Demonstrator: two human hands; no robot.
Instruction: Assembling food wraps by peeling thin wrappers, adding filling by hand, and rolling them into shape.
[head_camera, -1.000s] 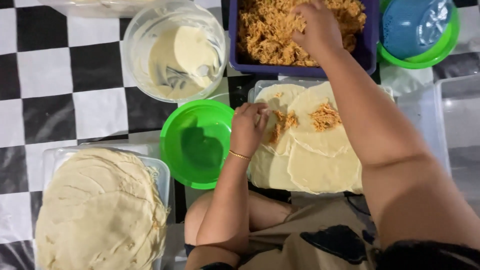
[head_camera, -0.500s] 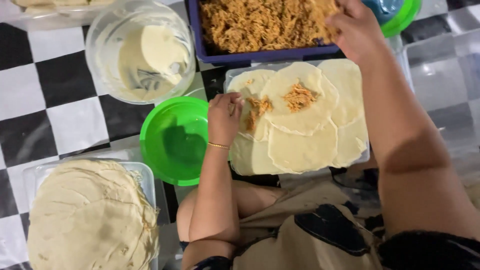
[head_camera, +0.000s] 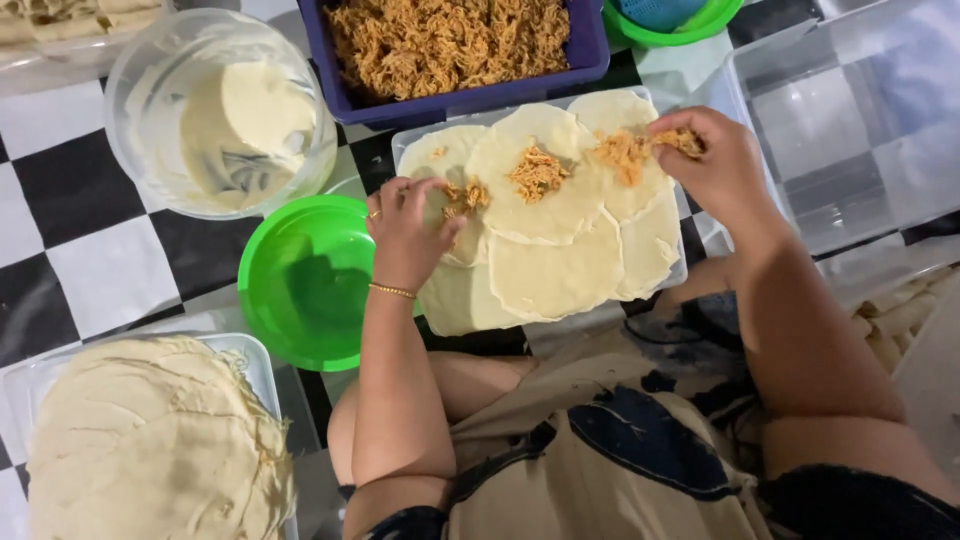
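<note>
Back from the purple rectangular plastic tub (head_camera: 590, 60), right hand (head_camera: 715, 165) pinches shredded orange filling (head_camera: 680, 140) over the tray's far-right pale round wrapper (head_camera: 625, 150); left hand (head_camera: 410, 235) pinches filling (head_camera: 465, 195) likewise. Best kept small and centred.

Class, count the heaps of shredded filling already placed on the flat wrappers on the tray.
3: one heap by the left hand, one on the middle wrapper, one beside the right hand, which holds more and may hide some.

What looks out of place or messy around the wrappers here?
Little stands out. A few loose filling shreds lie scattered on the leftmost wrapper, away from its pile by the left hand. The right hand holds filling over another wrapper.
</note>
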